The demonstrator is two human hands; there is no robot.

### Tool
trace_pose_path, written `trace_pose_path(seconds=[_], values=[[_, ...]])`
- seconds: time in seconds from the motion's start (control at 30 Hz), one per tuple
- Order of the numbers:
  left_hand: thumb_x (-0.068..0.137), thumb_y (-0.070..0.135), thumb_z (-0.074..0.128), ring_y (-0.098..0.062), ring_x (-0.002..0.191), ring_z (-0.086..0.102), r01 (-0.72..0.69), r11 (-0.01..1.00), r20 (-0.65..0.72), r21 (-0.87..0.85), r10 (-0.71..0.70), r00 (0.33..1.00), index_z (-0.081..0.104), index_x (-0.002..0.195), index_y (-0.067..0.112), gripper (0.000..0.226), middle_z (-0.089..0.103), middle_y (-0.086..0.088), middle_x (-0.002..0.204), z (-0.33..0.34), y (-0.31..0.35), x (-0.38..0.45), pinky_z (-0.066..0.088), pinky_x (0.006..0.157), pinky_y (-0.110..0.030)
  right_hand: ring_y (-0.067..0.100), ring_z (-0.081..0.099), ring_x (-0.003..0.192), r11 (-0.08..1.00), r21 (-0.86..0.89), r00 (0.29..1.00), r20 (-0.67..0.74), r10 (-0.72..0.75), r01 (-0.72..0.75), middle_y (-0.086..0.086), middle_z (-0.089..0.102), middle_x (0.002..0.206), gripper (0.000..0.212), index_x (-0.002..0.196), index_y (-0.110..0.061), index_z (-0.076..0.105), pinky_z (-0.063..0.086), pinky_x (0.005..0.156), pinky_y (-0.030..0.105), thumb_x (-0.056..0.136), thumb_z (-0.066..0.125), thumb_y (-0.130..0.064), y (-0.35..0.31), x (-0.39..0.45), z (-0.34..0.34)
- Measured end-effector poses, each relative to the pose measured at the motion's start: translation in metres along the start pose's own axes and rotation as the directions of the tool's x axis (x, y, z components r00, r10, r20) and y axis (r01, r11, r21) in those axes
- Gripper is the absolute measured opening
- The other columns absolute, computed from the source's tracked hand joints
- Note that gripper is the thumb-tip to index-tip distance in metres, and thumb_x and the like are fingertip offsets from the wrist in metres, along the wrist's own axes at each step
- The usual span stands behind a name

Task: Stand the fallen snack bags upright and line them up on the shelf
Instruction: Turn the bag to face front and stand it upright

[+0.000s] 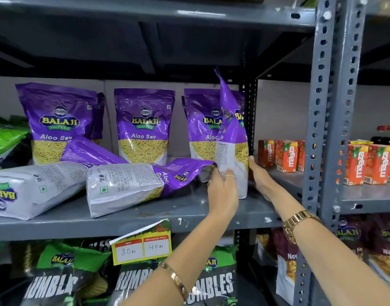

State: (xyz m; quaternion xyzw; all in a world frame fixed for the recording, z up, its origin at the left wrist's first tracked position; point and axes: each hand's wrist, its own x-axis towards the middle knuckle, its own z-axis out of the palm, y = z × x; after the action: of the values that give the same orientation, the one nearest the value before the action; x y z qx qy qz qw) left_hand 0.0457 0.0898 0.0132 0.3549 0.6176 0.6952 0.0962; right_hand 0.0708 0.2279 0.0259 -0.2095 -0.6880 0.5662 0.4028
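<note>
Purple Balaji Aloo Sev bags fill the grey shelf [145,219]. Three stand upright at the back: left bag [57,120], middle bag [144,127], right bag [203,124]. One bag [231,138] stands edge-on at the shelf's right end, held between both hands. My left hand [222,191] grips its lower left side; my right hand [259,175] presses its right side. Two bags lie flat in front: one at the left [33,186], one in the middle [132,184]. Another purple bag [90,152] leans behind them.
A grey slotted upright post [322,111] stands right of the held bag. Orange Maaza juice cartons [286,156] sit on the neighbouring shelf. A green bag [4,138] lies at far left. A yellow price tag [143,246] hangs from the shelf edge, above Rumbles bags [64,279].
</note>
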Motion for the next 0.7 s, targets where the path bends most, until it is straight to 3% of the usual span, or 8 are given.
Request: trace_pose_path(seconds=[0.07,0.13,0.2,0.3,0.43,0.53,0.63,0.7], values=[[0.098,0.030,0.034,-0.024,0.133,0.036,0.058,0.998,0.043,0.020,-0.058,0.997,0.031,0.141,0.013,0.046,0.039,-0.011,0.146,0.002,-0.002,0.011,0.028,0.104,-0.028,0.016,0.056,0.095,1.000,-0.008,1.000,-0.004,0.016,-0.016,0.001,0.058,0.111,0.038,0.104,-0.019,0.059,0.045,0.077,0.026,0.098,0.027,-0.038,-0.001,-0.003,-0.001],[0.098,0.036,0.029,-0.027,0.138,0.029,0.115,0.992,0.067,0.048,-0.118,0.991,0.023,0.143,0.011,0.052,0.030,-0.013,0.150,0.002,-0.001,0.021,0.023,0.112,-0.035,0.021,0.057,0.097,0.999,-0.037,0.998,-0.054,0.013,-0.015,0.007,0.057,0.112,0.040,0.117,-0.011,0.052,0.044,0.083,0.032,0.097,0.032,-0.038,-0.001,-0.007,-0.004],[0.098,0.040,0.024,-0.028,0.140,0.027,0.169,0.982,0.057,0.082,-0.174,0.983,0.019,0.145,0.011,0.055,0.027,-0.013,0.153,0.000,-0.001,0.032,0.021,0.116,-0.039,0.035,0.055,0.108,0.994,-0.105,0.997,-0.083,-0.005,-0.003,0.017,0.064,0.113,0.060,0.119,-0.005,0.050,0.042,0.095,0.043,0.089,0.040,-0.055,-0.004,-0.009,-0.005],[0.100,0.037,0.020,-0.027,0.144,0.022,0.206,0.966,0.061,0.159,-0.218,0.974,0.017,0.147,0.011,0.055,0.022,-0.011,0.156,-0.009,0.000,0.047,0.015,0.119,-0.038,0.032,0.062,0.093,0.985,-0.171,0.994,-0.098,-0.045,0.028,0.010,0.072,0.094,0.100,0.096,-0.003,0.056,0.049,0.085,0.041,0.043,0.058,-0.087,0.010,0.008,-0.014],[0.101,0.029,0.027,-0.024,0.137,0.035,0.187,0.961,0.045,0.204,-0.200,0.979,0.041,0.136,0.005,0.045,0.038,-0.010,0.149,-0.022,-0.006,0.063,0.025,0.112,-0.026,0.026,0.057,0.087,0.983,-0.168,0.992,-0.097,-0.085,0.068,0.015,0.058,0.096,0.072,0.068,-0.015,0.043,0.042,0.065,0.033,0.043,0.069,-0.077,0.018,0.014,-0.019],[0.100,0.032,0.026,-0.024,0.139,0.032,0.155,0.960,0.086,0.234,-0.180,0.980,0.036,0.140,0.008,0.048,0.034,-0.010,0.152,-0.025,-0.010,0.065,0.022,0.115,-0.028,0.022,0.044,0.073,0.982,-0.162,0.980,-0.162,-0.118,0.092,0.008,0.044,0.078,0.051,0.064,-0.017,0.034,0.030,0.056,0.029,0.071,0.063,-0.059,0.001,-0.004,-0.008],[0.100,0.037,0.021,-0.026,0.144,0.022,0.106,0.946,0.130,0.307,-0.152,0.980,0.021,0.147,0.012,0.054,0.022,-0.010,0.157,-0.026,-0.013,0.063,0.015,0.118,-0.033,0.028,0.051,0.104,0.995,-0.066,0.971,-0.223,-0.090,0.077,0.015,0.051,0.109,0.041,0.087,-0.013,0.040,0.044,0.083,0.036,0.081,0.057,-0.050,-0.001,-0.006,-0.008],[0.099,0.041,0.019,-0.027,0.147,0.012,0.096,0.929,0.172,0.358,-0.166,0.971,0.008,0.150,0.015,0.058,0.011,-0.010,0.159,-0.027,-0.015,0.062,0.009,0.120,-0.037,0.029,0.046,0.121,0.999,0.001,0.981,-0.191,-0.035,0.036,0.011,0.048,0.129,0.050,0.110,-0.015,0.041,0.037,0.104,0.047,0.081,0.052,-0.055,0.001,-0.006,-0.010]])
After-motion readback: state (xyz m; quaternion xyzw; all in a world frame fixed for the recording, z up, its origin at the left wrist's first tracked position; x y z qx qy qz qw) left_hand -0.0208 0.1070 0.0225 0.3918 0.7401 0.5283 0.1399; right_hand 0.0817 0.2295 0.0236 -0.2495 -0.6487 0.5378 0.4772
